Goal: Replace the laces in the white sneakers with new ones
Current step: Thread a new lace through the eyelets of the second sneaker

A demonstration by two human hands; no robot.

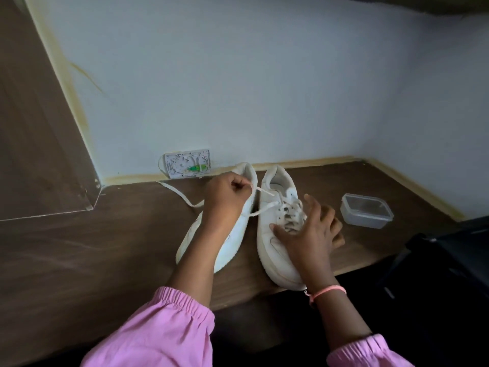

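Left hand: the left hand [226, 197] is a closed fist above the left sneaker, pinching a flat white shoelace [260, 206] between thumb and fingers, with the lace end poking out to the right of the fist.
Right hand: the right hand [311, 229] rests with fingers spread and mostly straight on the right sneaker's laced front, thumb on the shoe's inner side; it grips nothing.
Sleeves: both forearms come from gathered pink fabric cuffs [172, 313]; a thin pink cord bracelet [326, 291] circles the right wrist.
Laced sneaker: the white low-top right sneaker [275, 245] stands upright, heel towards the wall, toe hanging slightly over the front edge of the dark brown wooden desk [105, 247]. Its lace still criss-crosses the lower eyelets; the held strand runs slack from the upper eyelets to the fist.
Second sneaker: the white low-top left sneaker [238, 234] lies just beside the first, nearly touching, largely hidden under the left arm.
Loose lace: another flat white lace [180, 194] trails across the desk from the wall to behind the left wrist.
Edges: a pale blue wall [251, 88] closes the back and right; a brown wooden panel [34, 115] closes the left.
Open room: bare desk spreads wide to the left of the shoes.
Right side: a clear rectangular lidded plastic box [366, 210] sits near the right hand, apart from it.
Wall fitting: a white uncovered wall box [188, 164] with a green part sits low behind the heels.
Corner: a dark object [444, 260] fills the lower right; I cannot tell what it is.
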